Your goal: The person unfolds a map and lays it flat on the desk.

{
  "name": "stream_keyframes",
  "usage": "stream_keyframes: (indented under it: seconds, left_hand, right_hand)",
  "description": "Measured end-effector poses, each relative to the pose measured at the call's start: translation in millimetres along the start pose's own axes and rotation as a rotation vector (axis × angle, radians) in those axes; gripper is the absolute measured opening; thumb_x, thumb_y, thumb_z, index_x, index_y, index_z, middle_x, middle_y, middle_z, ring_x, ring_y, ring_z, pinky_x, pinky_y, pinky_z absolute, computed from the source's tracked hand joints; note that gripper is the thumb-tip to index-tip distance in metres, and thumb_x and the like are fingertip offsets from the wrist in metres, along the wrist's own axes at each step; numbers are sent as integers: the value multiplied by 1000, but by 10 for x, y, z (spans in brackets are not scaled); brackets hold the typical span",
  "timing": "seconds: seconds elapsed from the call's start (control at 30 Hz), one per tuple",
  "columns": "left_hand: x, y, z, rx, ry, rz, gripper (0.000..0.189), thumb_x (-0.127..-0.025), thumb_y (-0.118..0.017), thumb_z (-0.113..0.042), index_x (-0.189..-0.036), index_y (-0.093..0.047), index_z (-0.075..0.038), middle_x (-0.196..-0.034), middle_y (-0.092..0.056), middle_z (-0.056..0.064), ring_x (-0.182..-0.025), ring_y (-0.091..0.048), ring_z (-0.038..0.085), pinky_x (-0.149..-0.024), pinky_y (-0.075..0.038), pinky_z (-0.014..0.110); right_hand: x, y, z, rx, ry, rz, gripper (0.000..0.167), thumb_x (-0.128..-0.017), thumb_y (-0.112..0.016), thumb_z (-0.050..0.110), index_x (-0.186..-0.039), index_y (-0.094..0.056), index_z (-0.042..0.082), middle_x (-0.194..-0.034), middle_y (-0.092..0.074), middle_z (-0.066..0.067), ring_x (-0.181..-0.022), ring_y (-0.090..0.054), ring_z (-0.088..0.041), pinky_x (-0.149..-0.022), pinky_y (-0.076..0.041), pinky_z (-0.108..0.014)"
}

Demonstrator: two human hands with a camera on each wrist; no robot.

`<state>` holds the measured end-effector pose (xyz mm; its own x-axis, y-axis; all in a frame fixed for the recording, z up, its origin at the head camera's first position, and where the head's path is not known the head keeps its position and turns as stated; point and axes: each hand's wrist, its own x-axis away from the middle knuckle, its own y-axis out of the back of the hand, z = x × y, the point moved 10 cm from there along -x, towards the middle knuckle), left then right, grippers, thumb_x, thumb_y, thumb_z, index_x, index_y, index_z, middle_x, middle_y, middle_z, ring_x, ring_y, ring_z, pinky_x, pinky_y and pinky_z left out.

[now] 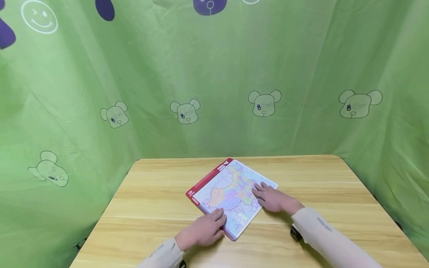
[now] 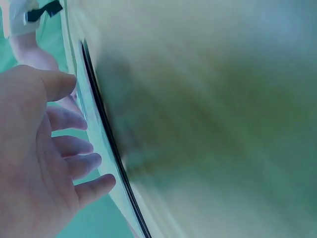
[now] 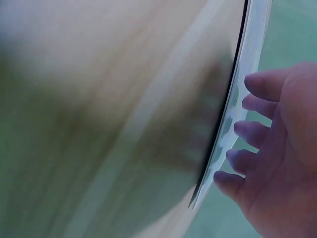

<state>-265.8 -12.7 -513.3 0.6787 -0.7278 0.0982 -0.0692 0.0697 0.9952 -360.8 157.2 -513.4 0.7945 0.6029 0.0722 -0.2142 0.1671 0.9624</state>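
A flat map board [image 1: 231, 191] with a red strip along one side lies turned at an angle on the wooden table. It shows a multicoloured map on a white and pale blue ground. My left hand [image 1: 205, 227] rests at its near left edge, fingers spread loosely over the printed face. On the opposite side my right hand [image 1: 272, 197] lies with relaxed fingers on the board's right edge. In the left wrist view the board's dark thin edge [image 2: 110, 130] runs past the fingertips. The right wrist view shows the fingers right at the pale board face [image 3: 253, 37].
The light wooden table [image 1: 151, 193] has rounded far corners. Green curtain cloth [image 1: 221, 67] with printed bear heads hangs behind it and along both sides. Dark straps [image 1: 295, 233] sit at the cuffs of the pale sleeves [image 1: 330, 236].
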Motion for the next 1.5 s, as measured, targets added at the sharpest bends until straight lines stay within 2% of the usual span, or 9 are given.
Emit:
stream_keyframes:
  seconds: [0.23,0.47,0.67,0.9,1.2,1.5]
  left_hand:
    - [-59,58,293,0,76,-20,56,-99,-43,-37,-142,-40,-1,-149,-32,20,-136,-30,32,-110,-29,41]
    - [-117,45,544,-10,150,-21,58,-100,-42,-38,-144,-37,-1,-150,-30,19,-137,-28,32,-110,-29,43]
    - [-145,18,728,26,216,-3,61,-99,-41,-40,-145,-34,-1,-151,-27,18,-139,-25,32,-111,-27,44]
    - [-180,-23,926,26,241,-19,61,-99,-40,-40,-144,-35,2,-150,-28,22,-138,-24,36,-112,-25,46]
    - [-155,-89,1175,78,304,1,66,-100,-37,-43,-146,-29,4,-152,-21,24,-140,-19,34,-113,-21,46]
    - [-169,-158,1364,108,332,21,65,-100,-36,-40,-146,-27,5,-152,-19,23,-140,-18,35,-113,-21,46]
  right_hand:
    - [87,0,109,35,-3,-14,48,-101,-41,21,-138,-40,-8,-146,-30,-29,-134,-21,-50,-108,-20,-60]
    - [170,-39,230,88,24,-29,48,-100,-44,23,-135,-43,-10,-143,-35,-30,-132,-26,-50,-108,-24,-58]
    - [213,-57,350,141,55,-43,51,-99,-47,25,-135,-44,-10,-142,-36,-29,-132,-28,-49,-108,-25,-56]
    - [271,-103,483,138,68,-32,55,-96,-52,26,-135,-43,-11,-143,-36,-28,-132,-27,-50,-109,-25,-55]
    - [342,-187,649,89,39,13,56,-98,-47,30,-136,-42,-10,-145,-32,-30,-134,-24,-48,-109,-24,-55]
    - [365,-246,788,96,66,10,57,-98,-46,31,-136,-42,-11,-144,-31,-31,-134,-25,-48,-110,-24,-54]
